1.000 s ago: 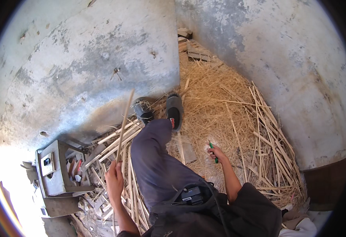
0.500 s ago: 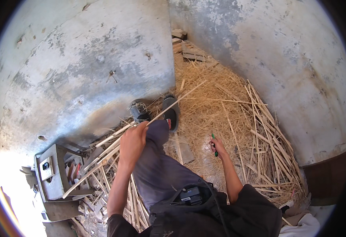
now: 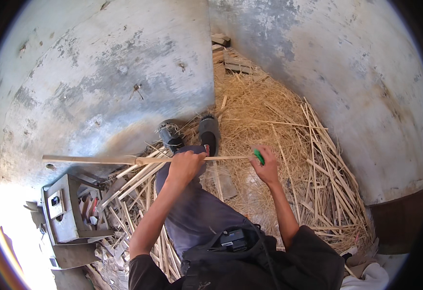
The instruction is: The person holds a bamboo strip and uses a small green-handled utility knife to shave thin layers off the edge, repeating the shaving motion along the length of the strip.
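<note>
A long pale bamboo strip [image 3: 95,160] lies nearly level across my lap, with a joint ring partway along it. Near its right part, over my knee, my left hand [image 3: 186,166] is closed around it. At the strip's right end is my right hand [image 3: 265,166], its fingers wrapped round a small green-handled tool [image 3: 258,156]. The tool's working end cannot be made out. Whether it touches the strip is unclear.
Thin shavings [image 3: 255,96] cover the floor ahead. Split strips [image 3: 337,188] are heaped along the right wall, with more strips [image 3: 165,251] on my left. A box-like wooden stand [image 3: 69,227] is at the left. My shoes [image 3: 208,131] rest near the wall corner.
The strip has swung from a slant to nearly level and extends farther left. My left hand moved right and slightly down; my right hand rose to the strip's end with the green tool.
</note>
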The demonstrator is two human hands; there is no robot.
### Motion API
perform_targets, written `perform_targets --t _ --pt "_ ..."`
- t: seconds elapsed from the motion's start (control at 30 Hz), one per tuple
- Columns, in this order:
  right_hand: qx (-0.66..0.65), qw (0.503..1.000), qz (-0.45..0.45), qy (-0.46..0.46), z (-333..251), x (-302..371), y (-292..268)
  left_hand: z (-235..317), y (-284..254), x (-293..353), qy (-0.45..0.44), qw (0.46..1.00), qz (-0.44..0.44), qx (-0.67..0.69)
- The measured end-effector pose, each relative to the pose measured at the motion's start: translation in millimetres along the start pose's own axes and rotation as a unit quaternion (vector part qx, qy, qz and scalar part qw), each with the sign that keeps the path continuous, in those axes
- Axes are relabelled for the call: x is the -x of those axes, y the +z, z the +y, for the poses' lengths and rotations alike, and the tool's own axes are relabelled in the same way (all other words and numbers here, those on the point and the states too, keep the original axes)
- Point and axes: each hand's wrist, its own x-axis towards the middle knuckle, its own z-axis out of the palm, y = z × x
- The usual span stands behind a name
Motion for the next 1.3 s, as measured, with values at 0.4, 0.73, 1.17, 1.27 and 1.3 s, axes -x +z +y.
perform_targets --t 0.4,0.73,1.17,1.27,1.3 --pt "-0.057 0.985 -0.144 0.078 25 8 31 2 -15 1 0.108 0.977 0.172 -0.069" --pt "-0.258 0.922 -0.162 0.241 54 26 37 11 -38 14 0.108 0.971 0.211 -0.035" --pt "-0.262 0.91 -0.26 0.19 46 -31 30 -68 -133 123 -0.152 0.977 0.056 -0.14" --pt "-0.238 0.925 -0.261 0.141 38 -50 42 -86 -124 144 -0.217 0.975 -0.034 0.013" --pt "-0.22 0.937 -0.253 0.098 38 -57 46 -91 -119 151 -0.204 0.979 0.005 0.003"
